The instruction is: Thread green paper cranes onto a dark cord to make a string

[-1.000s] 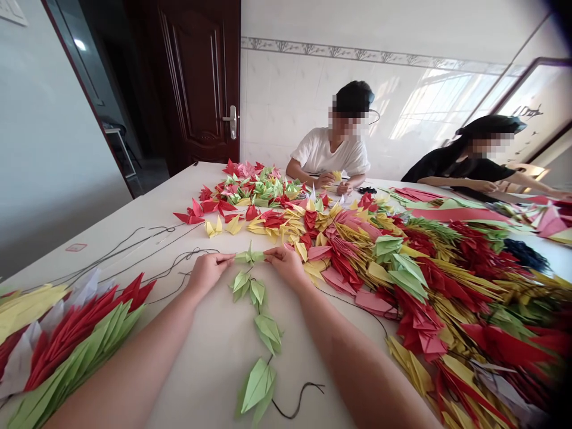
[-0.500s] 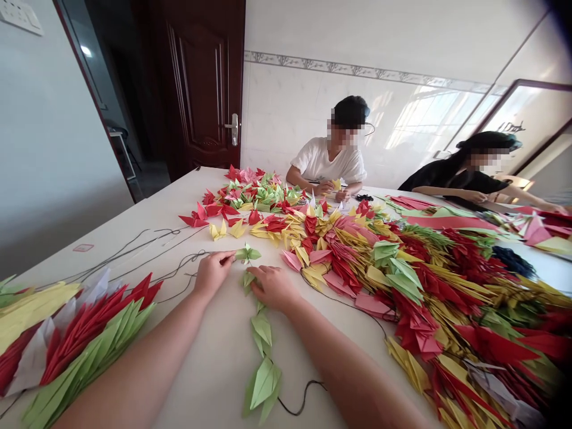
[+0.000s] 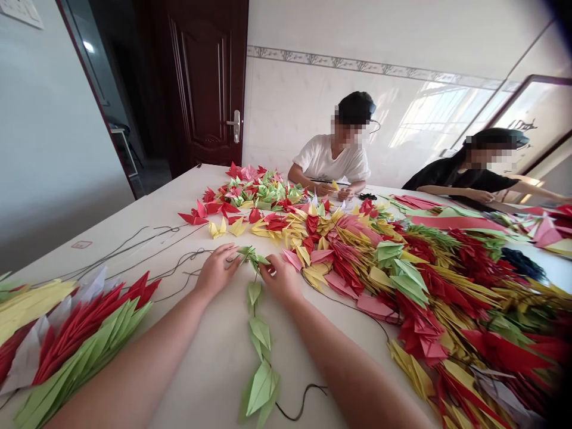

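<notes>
A green folded-paper crane (image 3: 252, 257) is held by its two sides at the far end of a dark string. My left hand (image 3: 217, 269) pinches its left tip between thumb and fingers. On the other side, my right hand (image 3: 280, 278) grips the right tip with curled fingers. Below it, several more green paper cranes (image 3: 260, 332) run down the string toward me, the largest (image 3: 263, 384) nearest. A loose black string end (image 3: 308, 390) curls out to the right of that one.
Bundles of red, yellow, pink and green strung paper cranes (image 3: 429, 298) cover the table's right side. Another bundle (image 3: 84, 333) lies left of my arm. Loose cranes (image 3: 263, 190) are heaped at the back, dark strings (image 3: 120, 253) at left. Two people (image 3: 330, 158) sit across the table (image 3: 205, 363).
My right hand has shifted from the lower crane up to the top crane's right tip. The crane below is now uncovered. My left hand has turned slightly, its fingers still at the left tip.
</notes>
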`<state>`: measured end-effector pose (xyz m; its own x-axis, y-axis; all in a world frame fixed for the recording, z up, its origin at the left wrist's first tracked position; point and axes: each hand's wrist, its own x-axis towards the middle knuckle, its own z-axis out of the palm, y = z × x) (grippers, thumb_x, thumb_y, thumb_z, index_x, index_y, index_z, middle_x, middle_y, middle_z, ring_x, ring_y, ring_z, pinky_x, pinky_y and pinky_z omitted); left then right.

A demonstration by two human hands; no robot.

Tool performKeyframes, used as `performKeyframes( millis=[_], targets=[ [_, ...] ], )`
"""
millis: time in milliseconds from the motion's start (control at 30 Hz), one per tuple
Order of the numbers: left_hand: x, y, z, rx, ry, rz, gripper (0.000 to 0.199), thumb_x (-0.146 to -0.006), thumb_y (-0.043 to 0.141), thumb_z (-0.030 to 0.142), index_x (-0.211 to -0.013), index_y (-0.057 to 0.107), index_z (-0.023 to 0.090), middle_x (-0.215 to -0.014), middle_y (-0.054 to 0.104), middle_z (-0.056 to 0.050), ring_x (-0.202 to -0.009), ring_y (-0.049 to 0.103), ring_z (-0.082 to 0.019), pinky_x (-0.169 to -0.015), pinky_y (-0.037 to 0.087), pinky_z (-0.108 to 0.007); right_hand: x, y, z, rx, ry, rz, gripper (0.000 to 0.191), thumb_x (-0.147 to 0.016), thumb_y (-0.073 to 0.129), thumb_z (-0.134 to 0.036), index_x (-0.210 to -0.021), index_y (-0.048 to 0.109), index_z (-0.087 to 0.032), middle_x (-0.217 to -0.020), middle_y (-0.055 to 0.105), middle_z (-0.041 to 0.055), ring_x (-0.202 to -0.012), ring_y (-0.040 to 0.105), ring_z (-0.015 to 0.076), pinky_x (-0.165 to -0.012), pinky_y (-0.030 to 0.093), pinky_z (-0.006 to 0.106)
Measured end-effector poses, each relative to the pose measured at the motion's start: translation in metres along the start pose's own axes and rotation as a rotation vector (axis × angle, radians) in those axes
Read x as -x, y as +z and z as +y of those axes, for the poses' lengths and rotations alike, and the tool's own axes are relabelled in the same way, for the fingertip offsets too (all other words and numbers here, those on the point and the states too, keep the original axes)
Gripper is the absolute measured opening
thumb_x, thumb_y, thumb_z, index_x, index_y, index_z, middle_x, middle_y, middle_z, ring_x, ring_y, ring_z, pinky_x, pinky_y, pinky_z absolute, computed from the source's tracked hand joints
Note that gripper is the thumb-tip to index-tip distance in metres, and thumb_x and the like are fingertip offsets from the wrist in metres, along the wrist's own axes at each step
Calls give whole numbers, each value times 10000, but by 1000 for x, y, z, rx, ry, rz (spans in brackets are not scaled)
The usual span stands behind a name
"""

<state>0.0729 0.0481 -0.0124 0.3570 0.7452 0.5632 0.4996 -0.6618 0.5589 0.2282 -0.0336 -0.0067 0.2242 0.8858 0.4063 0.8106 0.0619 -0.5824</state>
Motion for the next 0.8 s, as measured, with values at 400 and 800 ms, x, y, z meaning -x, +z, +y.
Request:
performKeyframes(
  millis=[400, 800],
  targets=[
    [10, 5, 28, 61, 152, -173, 253, -774, 483, 425, -870, 489, 191, -870, 568, -51, -882, 510, -205, -794, 395, -334, -5, 4, 2, -253, 64, -93, 116, -700, 465, -271, -629, 406, -201, -569, 509, -28, -521, 460, 99, -501, 335, 210],
    [7, 1, 24, 416, -166, -152, 238, -831, 376, 404, -718, 438, 203, -661, 552, 16, -675, 550, -144, -655, 413, -251, -11, -6, 3, -986, 209, -297, 119, -675, 520, -241, -611, 438, -183, -648, 603, -12, -606, 580, 118, -603, 404, 245]
  ],
)
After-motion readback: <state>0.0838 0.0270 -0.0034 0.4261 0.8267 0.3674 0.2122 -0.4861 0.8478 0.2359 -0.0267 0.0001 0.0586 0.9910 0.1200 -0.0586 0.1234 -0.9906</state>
